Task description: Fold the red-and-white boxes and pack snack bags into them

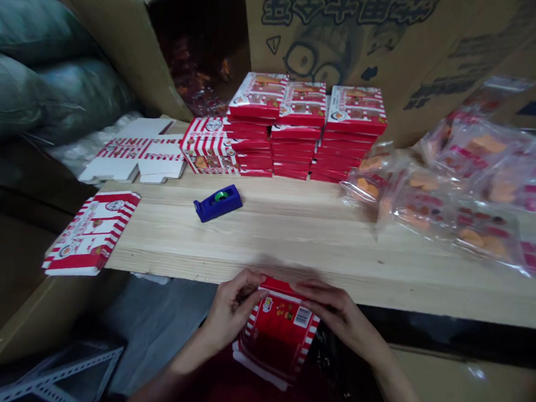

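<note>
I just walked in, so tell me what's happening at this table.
A person's left hand and right hand hold a red-and-white carton near its far end, at the near edge of the wooden table. A blue tape dispenser sits on it. Stacked boxes stand farther back, clear bags to the right.

From my post I watch one red box (274, 339), held at the near edge of the tabletop (293, 234), printed side up. Red-and-white stripes border its left and right; a barcode (302, 316) sits toward the far right, and a white edge (260, 370) shows at the near end.
</note>
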`<action>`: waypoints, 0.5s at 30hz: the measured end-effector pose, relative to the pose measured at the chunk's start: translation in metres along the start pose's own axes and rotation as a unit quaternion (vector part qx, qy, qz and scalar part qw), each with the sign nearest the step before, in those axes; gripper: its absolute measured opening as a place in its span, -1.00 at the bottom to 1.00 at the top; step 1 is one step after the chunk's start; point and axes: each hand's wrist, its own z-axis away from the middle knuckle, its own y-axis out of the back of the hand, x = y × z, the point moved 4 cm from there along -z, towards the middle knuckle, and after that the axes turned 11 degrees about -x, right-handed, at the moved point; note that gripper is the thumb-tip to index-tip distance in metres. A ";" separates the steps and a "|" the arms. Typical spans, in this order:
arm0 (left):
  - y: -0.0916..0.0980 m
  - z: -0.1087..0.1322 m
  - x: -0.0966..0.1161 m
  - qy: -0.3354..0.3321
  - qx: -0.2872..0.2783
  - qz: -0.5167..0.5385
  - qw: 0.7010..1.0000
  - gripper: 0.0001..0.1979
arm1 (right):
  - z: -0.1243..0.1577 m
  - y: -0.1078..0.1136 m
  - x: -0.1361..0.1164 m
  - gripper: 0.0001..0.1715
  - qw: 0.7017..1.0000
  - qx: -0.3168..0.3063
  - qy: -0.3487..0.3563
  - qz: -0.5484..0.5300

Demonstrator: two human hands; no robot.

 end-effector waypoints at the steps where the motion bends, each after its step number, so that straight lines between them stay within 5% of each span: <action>1: 0.000 -0.001 -0.002 0.007 0.009 0.019 1.000 -0.86 | 0.001 0.001 0.009 -0.70 0.999 0.030 -0.014 -0.021; 4: 0.006 -0.009 -0.007 0.011 -0.016 0.040 0.999 -0.79 | 0.000 -0.004 0.031 -0.69 0.994 0.081 -0.037 -0.061; 6: 0.027 -0.021 -0.005 -0.006 -0.046 -0.007 0.999 -0.71 | -0.004 -0.009 0.039 -0.67 0.994 0.078 -0.042 -0.061; 8: 0.071 -0.038 0.000 -0.039 -0.008 -0.107 0.993 -0.50 | -0.008 -0.012 0.042 -0.67 0.995 0.070 -0.048 -0.050; 11: 0.158 -0.062 0.000 -0.053 0.180 -0.288 0.939 -0.13 | -0.009 -0.013 0.042 -0.67 0.996 0.067 -0.050 -0.040; 13: 0.200 -0.078 -0.012 -0.008 0.210 -0.343 0.916 -0.16 | -0.007 -0.012 0.044 -0.67 0.996 0.073 -0.046 -0.032; 15: 0.223 -0.089 -0.023 0.012 0.195 -0.360 0.912 -0.32 | -0.003 -0.010 0.048 -0.67 0.995 0.079 -0.048 -0.021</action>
